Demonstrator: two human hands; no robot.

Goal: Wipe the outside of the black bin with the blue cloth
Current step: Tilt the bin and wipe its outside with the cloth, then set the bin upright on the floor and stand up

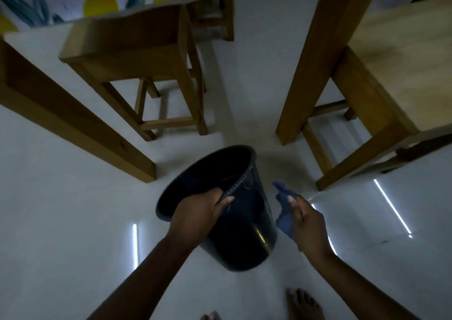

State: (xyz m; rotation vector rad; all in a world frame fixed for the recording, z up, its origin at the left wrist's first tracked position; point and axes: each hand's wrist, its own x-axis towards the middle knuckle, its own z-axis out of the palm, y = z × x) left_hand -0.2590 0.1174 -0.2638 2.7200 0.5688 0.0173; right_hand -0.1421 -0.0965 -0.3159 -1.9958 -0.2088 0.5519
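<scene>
The black bin is tilted, its open mouth turned up and to the left, its base lifted toward me above the white floor. My left hand grips its near rim, fingers inside and thumb on the outer wall. My right hand holds the crumpled blue cloth just to the right of the bin's side; a small gap shows between cloth and bin wall.
A wooden stool stands behind the bin, and a thick wooden table leg runs at the left. Another wooden leg and a bench are at the right. My bare feet are at the bottom edge.
</scene>
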